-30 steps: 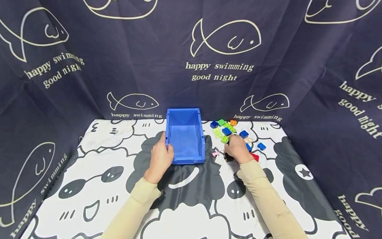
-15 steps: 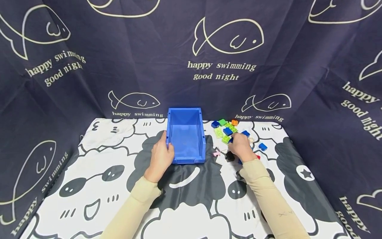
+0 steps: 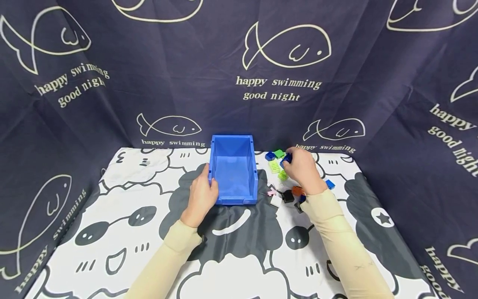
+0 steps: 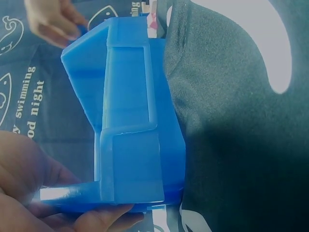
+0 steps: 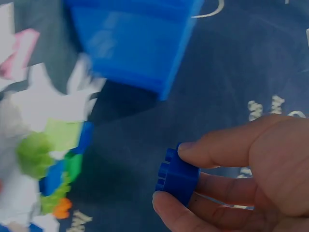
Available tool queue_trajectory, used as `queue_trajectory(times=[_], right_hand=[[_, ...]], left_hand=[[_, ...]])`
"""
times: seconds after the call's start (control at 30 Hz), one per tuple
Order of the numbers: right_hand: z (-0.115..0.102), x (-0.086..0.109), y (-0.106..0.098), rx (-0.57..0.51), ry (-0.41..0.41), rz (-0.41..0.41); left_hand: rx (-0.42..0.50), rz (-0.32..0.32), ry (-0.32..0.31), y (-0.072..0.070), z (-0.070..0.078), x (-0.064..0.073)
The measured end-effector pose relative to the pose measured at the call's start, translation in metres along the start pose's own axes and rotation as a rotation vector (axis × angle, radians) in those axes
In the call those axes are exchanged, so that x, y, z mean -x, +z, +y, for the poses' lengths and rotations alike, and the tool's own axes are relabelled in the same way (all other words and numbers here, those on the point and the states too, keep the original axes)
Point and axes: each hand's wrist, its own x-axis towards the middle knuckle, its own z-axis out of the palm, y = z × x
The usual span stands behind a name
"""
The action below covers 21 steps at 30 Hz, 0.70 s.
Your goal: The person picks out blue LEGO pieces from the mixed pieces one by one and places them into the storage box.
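My left hand (image 3: 201, 193) grips the left wall of an open-topped blue bin (image 3: 234, 201), thumb inside and fingers outside. In the left wrist view that hand (image 4: 26, 176) wraps the bin's wall (image 4: 130, 87). Raised over the back of the scattered toy bricks, my right hand (image 3: 305, 169) pinches a dark blue building brick (image 5: 179, 180) between thumb and fingers, its studs facing outward. Part of the pile is hidden under this hand in the head view. The bin's inside shows bare blue floor.
Right of the bin lie a lime brick (image 3: 274, 167), a green brick (image 3: 279, 153), a white piece (image 3: 276, 201), a pink piece (image 3: 271, 192), a black piece (image 3: 288, 196) and a blue brick (image 3: 330, 184). A dark fish-print curtain (image 3: 186, 83) rises behind the cloth-covered table.
My right hand has moved from the middle of the bricks toward the back, lifting, and now holds a blue brick. My left hand stays on the bin.
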Motion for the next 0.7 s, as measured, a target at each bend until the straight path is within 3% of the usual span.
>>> queue_trajectory(times=[0.37,0.7], right_hand=[[-0.050,-0.017,-0.021,-0.047,-0.091,0.056],[-0.091,-0.026,-0.027,-0.122,-0.112,0.045]], left_hand=[[0.003,0.014,0.022,0.000,-0.002,-0.001],[-0.013,0.008,0.014,0.002,-0.004,-0.001]])
